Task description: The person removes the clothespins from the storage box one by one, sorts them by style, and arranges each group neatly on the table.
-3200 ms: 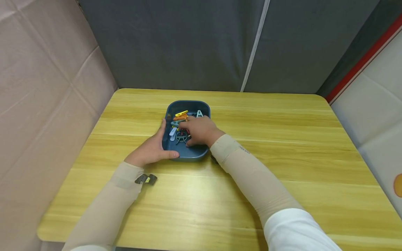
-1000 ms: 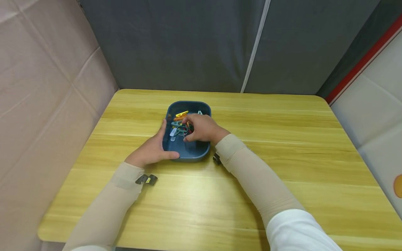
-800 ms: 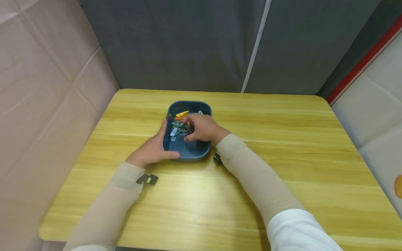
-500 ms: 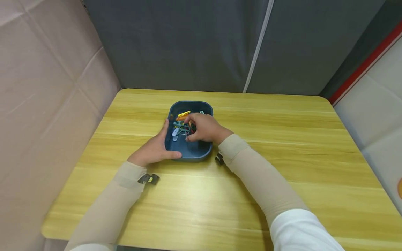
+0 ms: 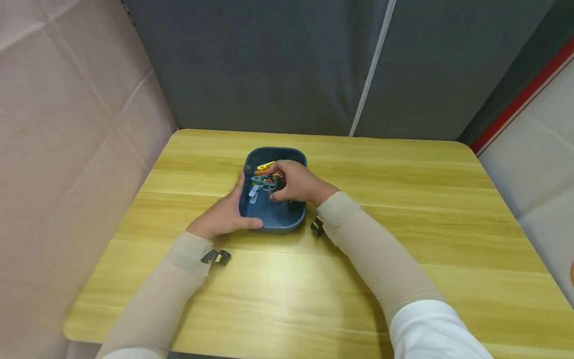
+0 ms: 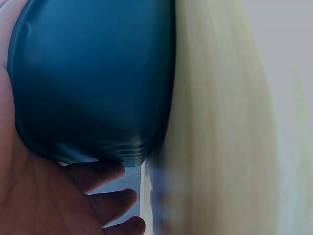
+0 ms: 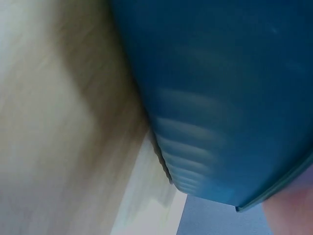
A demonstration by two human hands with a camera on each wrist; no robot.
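Head view: a dark blue, rounded rectangular plastic tray sits on a yellow wooden table, toward its far middle. The left hand cups the tray's near left corner, thumb along the front wall and fingers curled up its side. The right hand reaches into the tray, its fingers pinching a teal plastic clip above a heap of coloured clips; a yellow clip lies just behind.

Left wrist view: the left hand's palm and fingers press against the tray's outer wall.

Right wrist view: only the tray's blue wall and the table show, blurred; the right hand's grip cannot be told here.
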